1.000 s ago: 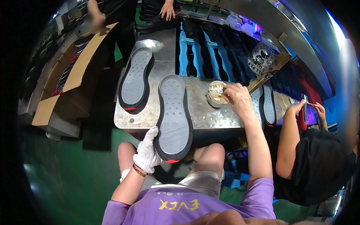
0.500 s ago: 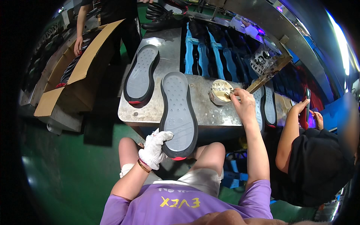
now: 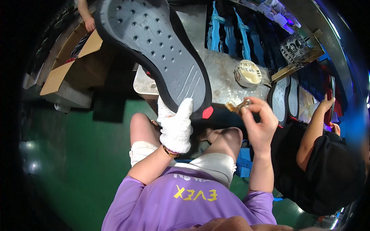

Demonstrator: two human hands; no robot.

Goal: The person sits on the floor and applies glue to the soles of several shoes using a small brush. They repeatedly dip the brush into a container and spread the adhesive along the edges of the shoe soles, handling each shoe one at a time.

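Observation:
My left hand [image 3: 175,129], in a white knitted glove, grips a grey shoe sole [image 3: 169,63] with a raised black rim and a red patch at its near end. The sole is lifted and tilted, its dimpled grey face toward me. Bare and pinched closed, my right hand [image 3: 260,123] holds a small brush [image 3: 233,107] with a brownish tip, just right of the sole and apart from it. Beyond that hand a round white cup [image 3: 248,73] of cream-coloured stuff stands on the metal bench [image 3: 221,61]. Another sole lies on the bench, mostly hidden behind the raised one.
Blue and black shoe parts [image 3: 229,34] lie in rows behind the bench. A wooden bar [image 3: 295,65] juts out at the right, near more grey soles [image 3: 280,98]. A co-worker in black [image 3: 327,169] sits at my right. An open cardboard box [image 3: 63,73] stands at the left.
My left hand has raised the sole and tilted it up and to the left. My right hand has drawn back from the cup, bringing the brush toward the sole.

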